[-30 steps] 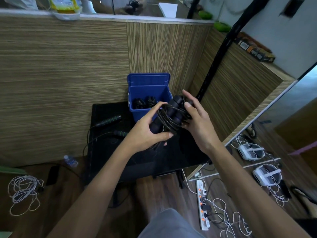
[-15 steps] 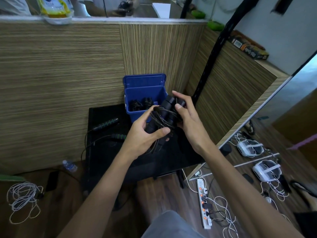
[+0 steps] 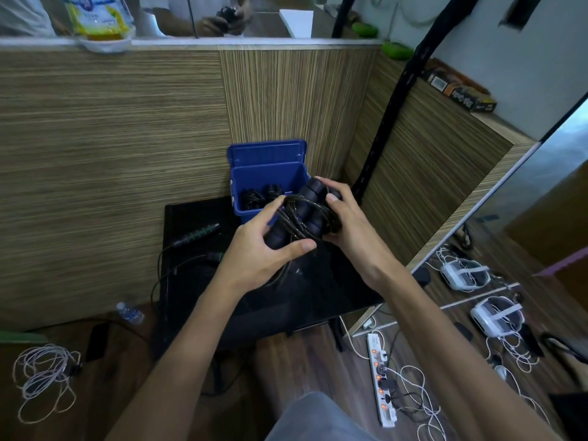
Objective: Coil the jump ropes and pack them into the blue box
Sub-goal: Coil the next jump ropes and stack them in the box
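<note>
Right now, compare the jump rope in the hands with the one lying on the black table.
The held jump rope is coiled around its handles, gripped by left hand and right hand; the table jump rope lies uncoiled, untouched. Its handles carry green bands, the held one's purple. Both have dark cords.

Much of the coiled jump rope point(image 3: 302, 219) is covered by the left hand point(image 3: 259, 254) and right hand point(image 3: 348, 227). The blue box point(image 3: 267, 179) is partly masked behind them, its contents too dark to be told apart.
</note>
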